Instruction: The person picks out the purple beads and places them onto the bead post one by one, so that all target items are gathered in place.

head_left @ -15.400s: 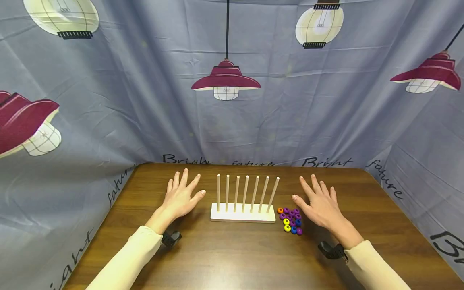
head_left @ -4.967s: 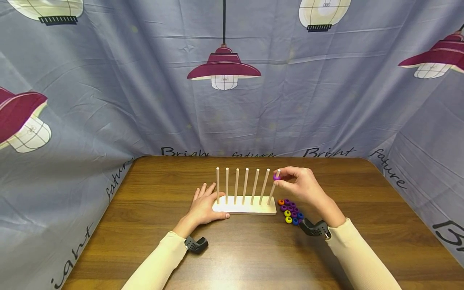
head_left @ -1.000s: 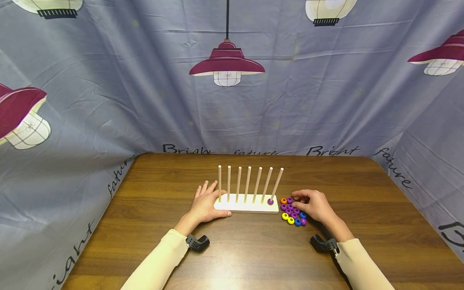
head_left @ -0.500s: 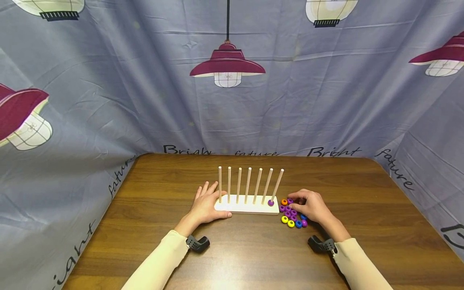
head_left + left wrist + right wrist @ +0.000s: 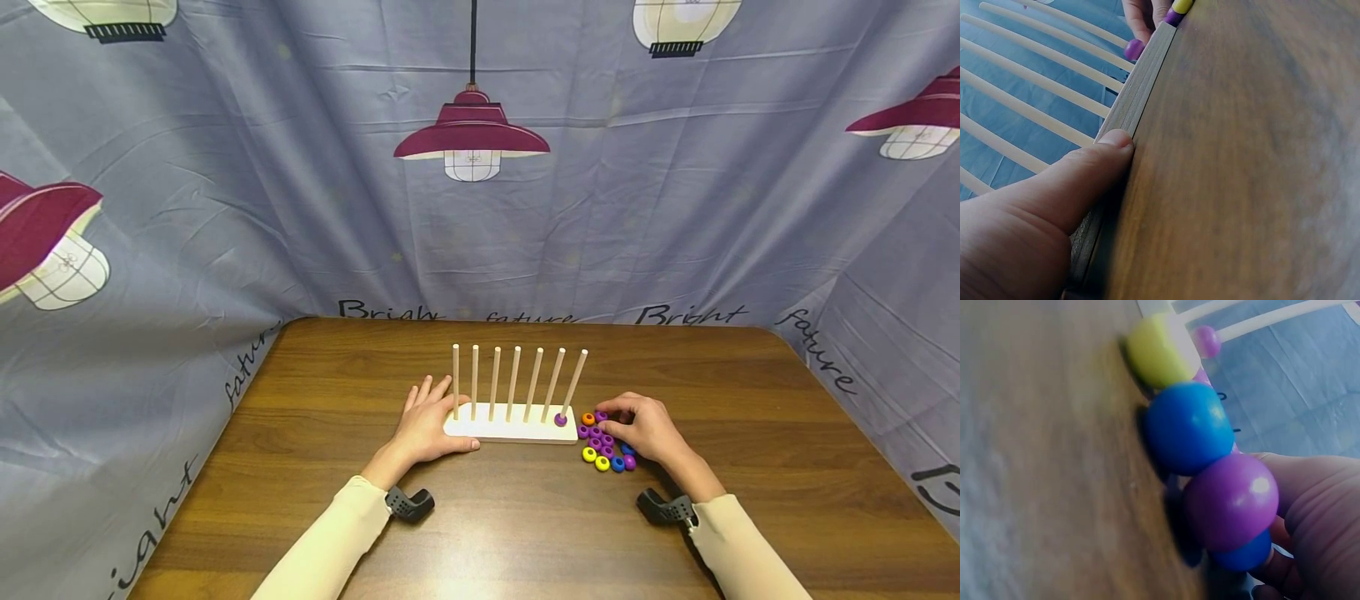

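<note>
Left hand (image 5: pixel 426 429) grips 7-peg board (image 5: pixel 491 430) at its left end, thumb on near edge. 1 purple bead (image 5: pixel 561 421) sits at base of rightmost peg (image 5: pixel 574 383). Right hand (image 5: pixel 647 425): thumb and index nearly together at far purple bead (image 5: pixel 602 416) in bead cluster (image 5: pixel 607 452), right of board; can't tell if pinched. Far curtain (image 5: pixel 480 258) lettering reads "Bright", "fature".

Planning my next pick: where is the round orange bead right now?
In the head view, the round orange bead sits just right of the pale rectangular wooden peg board, immediately left of a round purple bead at the right hand.
</note>
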### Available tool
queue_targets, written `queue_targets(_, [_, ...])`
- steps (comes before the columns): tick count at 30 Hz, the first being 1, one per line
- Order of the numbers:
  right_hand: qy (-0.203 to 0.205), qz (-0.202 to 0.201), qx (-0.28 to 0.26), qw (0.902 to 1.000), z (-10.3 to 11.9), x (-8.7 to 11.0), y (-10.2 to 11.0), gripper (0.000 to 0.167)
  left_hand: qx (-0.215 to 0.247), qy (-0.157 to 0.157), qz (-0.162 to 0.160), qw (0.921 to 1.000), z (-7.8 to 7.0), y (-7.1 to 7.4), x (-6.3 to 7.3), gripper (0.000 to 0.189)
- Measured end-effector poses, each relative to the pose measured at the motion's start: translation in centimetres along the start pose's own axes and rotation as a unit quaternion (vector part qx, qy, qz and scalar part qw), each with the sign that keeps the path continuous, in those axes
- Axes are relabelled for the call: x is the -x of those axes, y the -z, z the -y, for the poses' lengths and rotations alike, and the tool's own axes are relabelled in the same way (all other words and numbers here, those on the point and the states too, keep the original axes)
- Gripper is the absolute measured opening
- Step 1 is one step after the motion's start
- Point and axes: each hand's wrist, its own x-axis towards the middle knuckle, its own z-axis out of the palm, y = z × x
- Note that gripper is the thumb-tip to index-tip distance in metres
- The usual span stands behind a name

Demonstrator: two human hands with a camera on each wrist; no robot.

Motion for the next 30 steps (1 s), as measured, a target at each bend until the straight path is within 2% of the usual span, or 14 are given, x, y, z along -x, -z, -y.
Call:
queue_targets(20, [-0.047,0.024,-0.009,0.9986,-0.04,-0.1,0.52,0.022,0.0,0.0,-0.001,1.0,-0.02,0.08,-0.02,0.074])
queue_targets(30, [-0.045,0.017,-0.015,0.9987,0.32,-0.14,0.81,0.02,-0.002,-0.003,0.0,1.0,0.07,-0.04,0.04,0.074])
